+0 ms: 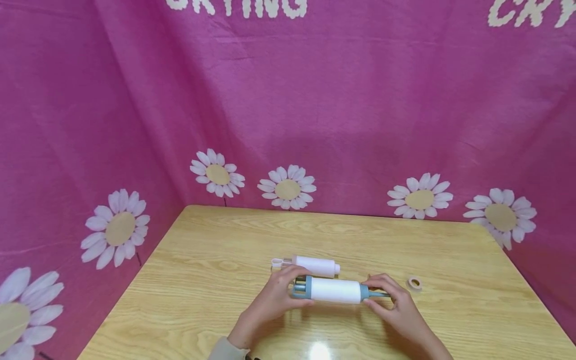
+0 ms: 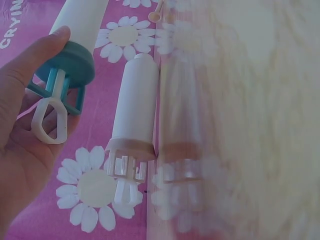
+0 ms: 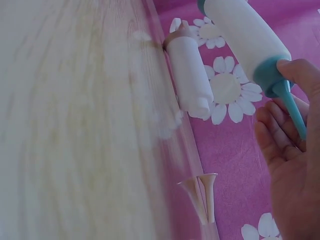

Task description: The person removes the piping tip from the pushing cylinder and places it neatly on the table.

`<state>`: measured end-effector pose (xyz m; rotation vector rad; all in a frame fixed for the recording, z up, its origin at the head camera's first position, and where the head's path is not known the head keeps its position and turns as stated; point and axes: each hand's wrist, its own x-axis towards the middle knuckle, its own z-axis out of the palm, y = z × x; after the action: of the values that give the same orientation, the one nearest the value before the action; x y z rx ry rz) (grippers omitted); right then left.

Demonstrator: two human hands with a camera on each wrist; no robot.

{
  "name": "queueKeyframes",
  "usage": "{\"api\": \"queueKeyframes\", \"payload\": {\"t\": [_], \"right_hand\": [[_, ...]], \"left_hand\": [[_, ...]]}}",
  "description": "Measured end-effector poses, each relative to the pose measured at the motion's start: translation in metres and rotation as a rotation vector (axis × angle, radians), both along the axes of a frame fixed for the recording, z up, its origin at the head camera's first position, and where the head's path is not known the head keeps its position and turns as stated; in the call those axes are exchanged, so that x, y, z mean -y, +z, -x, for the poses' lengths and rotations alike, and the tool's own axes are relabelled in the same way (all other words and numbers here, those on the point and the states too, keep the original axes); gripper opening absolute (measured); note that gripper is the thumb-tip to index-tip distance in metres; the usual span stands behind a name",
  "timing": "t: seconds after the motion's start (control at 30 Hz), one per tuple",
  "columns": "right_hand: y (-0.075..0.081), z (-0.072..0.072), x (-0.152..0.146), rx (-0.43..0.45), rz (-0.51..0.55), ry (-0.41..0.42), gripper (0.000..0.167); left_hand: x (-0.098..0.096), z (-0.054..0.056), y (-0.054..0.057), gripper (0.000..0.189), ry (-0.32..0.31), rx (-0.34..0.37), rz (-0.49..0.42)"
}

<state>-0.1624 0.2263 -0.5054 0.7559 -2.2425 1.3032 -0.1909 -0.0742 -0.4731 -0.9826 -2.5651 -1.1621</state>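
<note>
So, my left hand (image 1: 280, 295) and right hand (image 1: 398, 303) pinch opposite ends of a white, plastic-looking cylinder with teal caps (image 1: 336, 290), probably to keep it level; a similar white-and-pink cylinder (image 1: 315, 266) lies just past my left.

There were two white-barrelled tools: one teal-ended tool (image 1: 336, 290) and one pink-ended tool (image 1: 315, 266). One loose nozzle (image 1: 415, 288), one desk (image 1: 216, 240) and two hands, a left hand (image 1: 278, 295) and a right hand (image 1: 398, 301), were visible, plus six daisies (image 1: 287, 189).
</note>
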Motion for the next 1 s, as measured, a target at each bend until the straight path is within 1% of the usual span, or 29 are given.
{"api": "queueKeyframes", "payload": {"t": [0.2, 0.27, 0.33, 0.4, 0.47, 0.53, 0.63, 0.7, 0.73, 0.8, 0.87, 1.0], "right_hand": [[-0.002, 0.003, 0.000, -0.023, 0.012, 0.027, 0.045], [-0.001, 0.003, 0.000, -0.008, 0.020, 0.039, 0.043], [0.000, 0.003, 0.001, 0.026, 0.042, 0.066, 0.040], [0.002, 0.002, 0.002, 0.079, 0.065, 0.087, 0.035], [0.004, 0.001, 0.003, 0.166, 0.083, 0.086, 0.029], [0.006, 0.000, 0.004, 0.271, 0.084, 0.041, 0.024], [0.010, 0.000, 0.005, 0.448, 0.051, -0.067, 0.020], [0.012, 0.002, 0.006, 0.548, 0.022, -0.106, 0.021], [0.013, 0.003, 0.007, 0.584, 0.017, -0.108, 0.021], [0.014, 0.004, 0.007, 0.628, 0.009, -0.095, 0.022], [0.014, 0.005, 0.007, 0.657, 0.008, -0.065, 0.022], [0.013, 0.004, 0.007, 0.665, 0.008, -0.047, 0.021]], "left_hand": [[0.001, 0.000, 0.001, 0.053, 0.009, 0.009, 0.009], [0.001, 0.000, 0.001, 0.053, 0.010, 0.014, 0.010], [0.002, 0.000, 0.001, 0.053, 0.009, 0.016, 0.011], [0.002, 0.000, 0.002, 0.053, 0.011, 0.023, 0.011], [0.003, 0.001, 0.002, 0.052, 0.009, 0.025, 0.008], [0.004, 0.001, 0.002, 0.052, 0.009, 0.020, 0.007], [0.004, 0.001, 0.002, 0.052, 0.007, 0.006, 0.005], [0.004, 0.002, 0.002, 0.051, 0.010, -0.008, 0.009], [0.004, 0.002, 0.001, 0.051, 0.011, -0.012, 0.010], [0.004, 0.002, 0.001, 0.051, 0.010, -0.023, 0.017], [0.004, 0.002, 0.001, 0.052, 0.010, -0.028, 0.025], [0.004, 0.002, 0.001, 0.052, 0.006, -0.046, 0.037]]}}
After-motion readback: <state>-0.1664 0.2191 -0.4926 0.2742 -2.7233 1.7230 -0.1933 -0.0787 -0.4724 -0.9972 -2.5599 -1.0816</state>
